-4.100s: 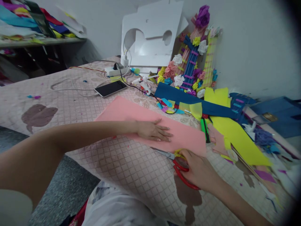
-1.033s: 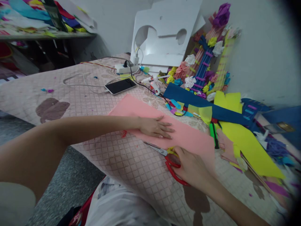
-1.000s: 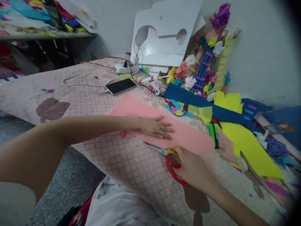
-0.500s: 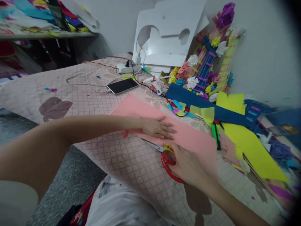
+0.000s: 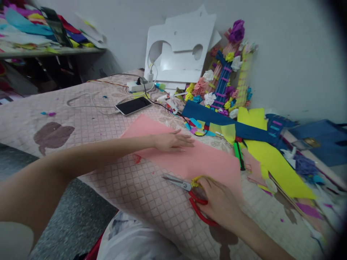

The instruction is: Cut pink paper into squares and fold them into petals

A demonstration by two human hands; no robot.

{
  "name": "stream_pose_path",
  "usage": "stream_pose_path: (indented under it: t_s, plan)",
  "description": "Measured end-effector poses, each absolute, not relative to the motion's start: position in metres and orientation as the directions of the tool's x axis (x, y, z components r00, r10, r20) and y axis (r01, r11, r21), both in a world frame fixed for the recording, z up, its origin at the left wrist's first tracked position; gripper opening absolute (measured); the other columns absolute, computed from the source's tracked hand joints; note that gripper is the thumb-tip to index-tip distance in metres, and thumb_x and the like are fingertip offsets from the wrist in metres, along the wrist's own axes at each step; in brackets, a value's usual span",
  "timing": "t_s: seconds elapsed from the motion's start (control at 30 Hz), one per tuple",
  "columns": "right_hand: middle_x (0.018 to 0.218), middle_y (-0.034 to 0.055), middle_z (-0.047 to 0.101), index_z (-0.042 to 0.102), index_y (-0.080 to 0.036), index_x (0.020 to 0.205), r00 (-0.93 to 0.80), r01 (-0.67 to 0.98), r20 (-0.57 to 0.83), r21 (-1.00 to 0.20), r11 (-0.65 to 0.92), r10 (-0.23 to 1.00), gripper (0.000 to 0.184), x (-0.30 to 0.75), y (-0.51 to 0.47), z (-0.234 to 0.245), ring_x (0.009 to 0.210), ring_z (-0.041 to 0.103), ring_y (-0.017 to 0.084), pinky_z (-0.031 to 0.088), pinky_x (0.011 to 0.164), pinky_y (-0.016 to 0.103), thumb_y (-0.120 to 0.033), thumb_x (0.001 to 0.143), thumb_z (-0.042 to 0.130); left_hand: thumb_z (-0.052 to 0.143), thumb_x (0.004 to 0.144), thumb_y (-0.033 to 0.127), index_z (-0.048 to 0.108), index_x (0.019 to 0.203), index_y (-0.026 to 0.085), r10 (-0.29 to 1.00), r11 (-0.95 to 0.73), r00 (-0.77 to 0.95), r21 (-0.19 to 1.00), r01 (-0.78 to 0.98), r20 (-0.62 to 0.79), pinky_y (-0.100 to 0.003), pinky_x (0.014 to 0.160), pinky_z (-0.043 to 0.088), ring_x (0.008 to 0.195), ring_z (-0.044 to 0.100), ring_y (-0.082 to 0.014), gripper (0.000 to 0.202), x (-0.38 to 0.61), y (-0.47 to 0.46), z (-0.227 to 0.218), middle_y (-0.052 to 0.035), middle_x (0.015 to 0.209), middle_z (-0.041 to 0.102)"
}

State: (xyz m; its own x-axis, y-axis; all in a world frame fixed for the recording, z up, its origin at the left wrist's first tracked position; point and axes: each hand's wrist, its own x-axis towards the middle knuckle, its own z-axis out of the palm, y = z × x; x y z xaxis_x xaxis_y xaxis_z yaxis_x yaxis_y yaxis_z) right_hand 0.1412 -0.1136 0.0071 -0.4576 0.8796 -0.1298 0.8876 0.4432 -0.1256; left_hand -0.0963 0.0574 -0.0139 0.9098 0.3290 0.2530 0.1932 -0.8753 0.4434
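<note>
Pink sheet (image 5: 208, 159) and phone (image 5: 133, 106) on tablecloth (image 5: 146, 195)

Through my one head-worn view I look forward and down from above the lap (image 5: 141, 240) at six o'clock, close over the table (image 5: 141, 191), toward the wall (image 5: 287, 65) at one.

Sheet (image 5: 208, 159) lies on tabletop (image 5: 130, 195); left grip (image 5: 169, 141) on it; scissors (image 5: 186, 186), in right grip (image 5: 221, 202), by its near edge; phone (image 5: 133, 105), behind sheet; power strip (image 5: 132, 86), behind phone; glue gun (image 5: 171, 102), right of phone; cutter (image 5: 239, 156), right of sheet.
</note>
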Motion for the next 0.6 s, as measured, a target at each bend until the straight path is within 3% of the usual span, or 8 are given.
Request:
stream_pose_path:
  t_s: [0.13,0.23,0.43,0.6]
  plan:
    - [0.094,0.0044,0.064,0.052,-0.021,0.096,-0.453,0.884,-0.1,-0.182,0.431,0.886,0.022,0.158,-0.121,0.002,0.088,0.06,0.024,0.043,0.076,0.034,-0.023,0.076,0.062,0.048,0.089,0.023,0.059,0.117,0.014,0.526,-0.817,0.795,0.439,0.373,0.304,-0.035,0.103,0.036,0.117,0.052,-0.021,0.031,-0.088,0.076,-0.014,-0.0114,0.122,0.061]
    - [0.093,0.0042,0.065,0.052,-0.021,0.095,-0.442,0.885,-0.078,-0.202,0.42,0.893,0.021,0.163,-0.123,-0.002,0.088,0.06,0.023,0.043,0.076,0.034,-0.021,0.075,0.061,0.049,0.086,0.017,0.063,0.102,0.012,0.617,-0.762,0.73,0.452,0.463,0.293,-0.032,0.091,0.043,0.101,0.058,-0.0203,0.022,-0.065,0.089,-0.017,-0.0121,0.107,0.065]
    - [0.093,0.0047,0.064,0.053,-0.021,0.096,-0.455,0.877,-0.057,-0.2,0.437,0.889,0.023,0.17,-0.129,-0.003,0.088,0.06,0.024,0.044,0.075,0.035,-0.02,0.075,0.061,0.066,0.075,0.023,0.064,0.097,0.014,0.677,-0.687,0.713,0.506,0.522,0.184,-0.023,0.072,0.046,0.086,0.061,-0.0165,0.024,0.006,0.102,-0.017,-0.0067,0.096,0.067]
    - [0.09,0.006,0.065,0.054,-0.019,0.094,-0.42,0.893,-0.055,-0.199,0.403,0.906,0.024,0.179,-0.135,-0.005,0.088,0.06,0.025,0.044,0.075,0.035,-0.017,0.071,0.06,0.07,0.071,0.03,0.066,0.09,0.014,0.744,-0.593,0.663,0.539,0.598,0.083,-0.021,0.065,0.046,0.08,0.063,-0.0163,0.025,0.04,0.105,-0.018,-0.0053,0.087,0.068]
